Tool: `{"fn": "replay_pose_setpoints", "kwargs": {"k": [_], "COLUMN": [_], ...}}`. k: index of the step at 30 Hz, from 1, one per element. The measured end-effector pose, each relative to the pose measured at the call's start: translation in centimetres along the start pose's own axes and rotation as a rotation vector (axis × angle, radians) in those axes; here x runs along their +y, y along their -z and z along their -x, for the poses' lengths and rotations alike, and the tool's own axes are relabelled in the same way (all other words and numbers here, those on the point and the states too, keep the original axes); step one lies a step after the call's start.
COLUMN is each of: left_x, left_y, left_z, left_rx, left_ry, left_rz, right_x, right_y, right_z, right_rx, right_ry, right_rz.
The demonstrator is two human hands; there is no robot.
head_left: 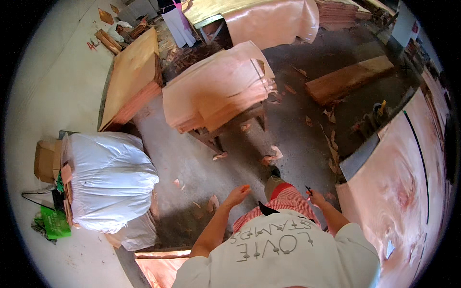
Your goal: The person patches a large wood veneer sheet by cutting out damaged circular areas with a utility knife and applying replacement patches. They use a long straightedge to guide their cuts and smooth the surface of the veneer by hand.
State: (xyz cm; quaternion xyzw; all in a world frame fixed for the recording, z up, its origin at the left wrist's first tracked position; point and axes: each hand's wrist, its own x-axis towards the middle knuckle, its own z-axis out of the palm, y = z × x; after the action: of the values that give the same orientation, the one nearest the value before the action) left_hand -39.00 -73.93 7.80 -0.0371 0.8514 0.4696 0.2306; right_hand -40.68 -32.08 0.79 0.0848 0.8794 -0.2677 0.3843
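My left hand (pixel 237 196) hangs in front of my body over the floor, orange showing at its fingertips. Its fingers reach forward, and I see nothing held in them. On the other side, my right hand (pixel 315 198) is closed around a small dark tool (pixel 309 191), too small to name exactly; orange also shows at these fingers. A large stack of pale wood veneer sheets (pixel 230 81) rests on a low wooden stand ahead, apart from both hands. To my right lies a broad veneer-covered surface (pixel 389 192) with a dark strip across it.
Another veneer stack (pixel 132 81) leans at the left near the wall. A white-covered bundle (pixel 110 177) stands nearer, beside a green bag (pixel 55 222). Ahead right, a wooden board (pixel 350 79) lies low down. Veneer scraps (pixel 272 156) litter the concrete floor. A veneer-topped table (pixel 271 24) stands farthest.
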Motion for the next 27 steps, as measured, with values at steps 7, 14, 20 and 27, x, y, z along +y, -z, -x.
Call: {"fn": "replay_pose_setpoints", "kwargs": {"k": [7,14,20,27], "left_x": [1.8,7.3,12.4,12.7], "left_y": [11.4,29.1,42.0,44.6], "left_z": [-11.8,-26.3,-40.4,-44.5], "left_rx": [0.005,0.432,0.563,0.519], "left_ry": [0.070,-0.103,0.078,0.075], "left_rz": [-0.171,-0.245,-0.621,-0.893], "right_x": [-6.2,-13.9,-11.1,-16.5], "right_y": [7.0,12.6,4.6,-4.1], "right_z": [-14.1,-14.5,-5.8,-1.1], "right_rx": [0.032,0.170,0.417,0.265], "right_ry": [-0.029,-0.117,-0.407,-0.577], "right_rz": [-0.489,-0.693,-1.005,-0.811]}}
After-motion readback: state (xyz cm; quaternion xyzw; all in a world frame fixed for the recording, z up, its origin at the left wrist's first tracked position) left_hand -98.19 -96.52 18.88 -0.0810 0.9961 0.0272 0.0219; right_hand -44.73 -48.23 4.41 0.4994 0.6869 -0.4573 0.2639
